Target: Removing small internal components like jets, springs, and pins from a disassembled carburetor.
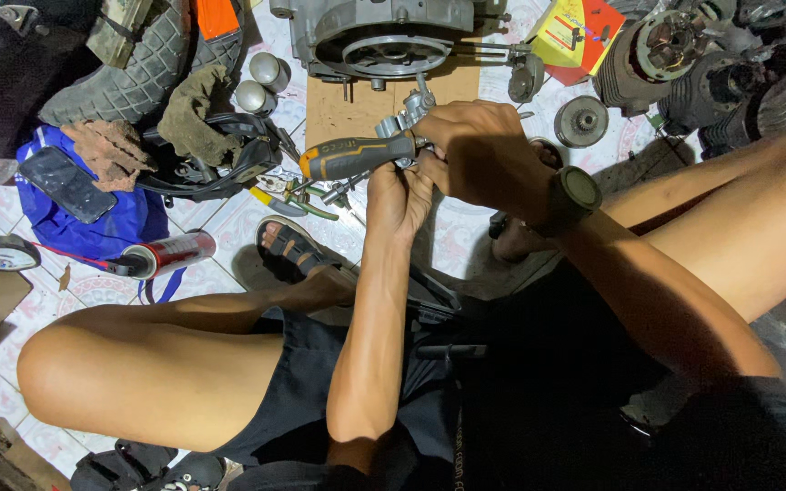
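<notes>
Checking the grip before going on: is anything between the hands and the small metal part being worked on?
Nothing visible. The left hand and right hand both close directly on the small metal part, with the screwdriver held against it.

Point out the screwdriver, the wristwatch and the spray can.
screwdriver (357,156): head view, on its grey and orange handle.
wristwatch (581,190): head view, on its dark round face.
spray can (173,253): head view, on its red body.

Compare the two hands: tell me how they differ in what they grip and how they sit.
The right hand wears a dark wristwatch; the left hand has a bare wrist. The right hand sits higher, closed over the small metal part; the left hand sits beneath it, by the end of the grey-and-orange screwdriver handle. Both meet at that part, fingers curled.
</notes>
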